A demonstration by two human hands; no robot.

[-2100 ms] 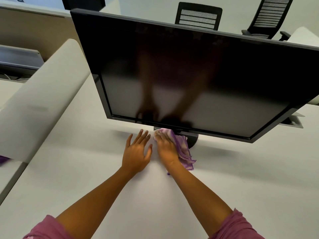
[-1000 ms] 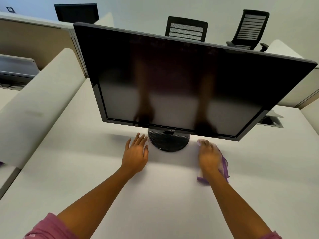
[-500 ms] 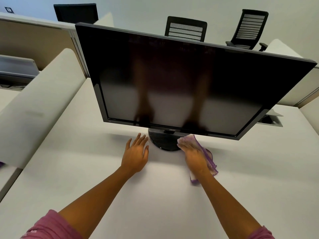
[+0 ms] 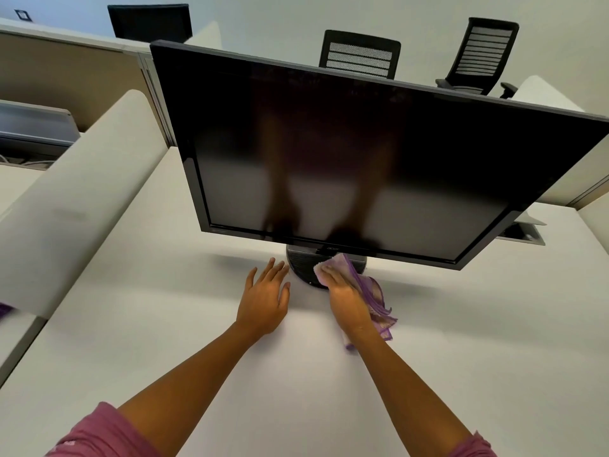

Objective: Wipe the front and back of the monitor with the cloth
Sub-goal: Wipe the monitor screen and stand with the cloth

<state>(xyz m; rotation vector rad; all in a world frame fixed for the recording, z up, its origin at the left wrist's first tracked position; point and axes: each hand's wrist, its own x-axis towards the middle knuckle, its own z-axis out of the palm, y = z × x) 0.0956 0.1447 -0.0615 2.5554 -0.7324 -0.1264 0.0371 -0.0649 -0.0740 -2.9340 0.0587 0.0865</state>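
On monitor base (image 4: pixel 301 263), cloth-pressing right hand (image 4: pixel 342 291)

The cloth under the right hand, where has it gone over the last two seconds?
The right hand slid the purple cloth rightward off the monitor base, across the desk, then back onto the base. The left hand stayed flat on the desk; the screen remains untouched.

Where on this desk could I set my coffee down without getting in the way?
Bare desk lies left of the left hand, up to the white divider, and right of the cloth. It's crowded around the monitor stand, where the right hand wipes.
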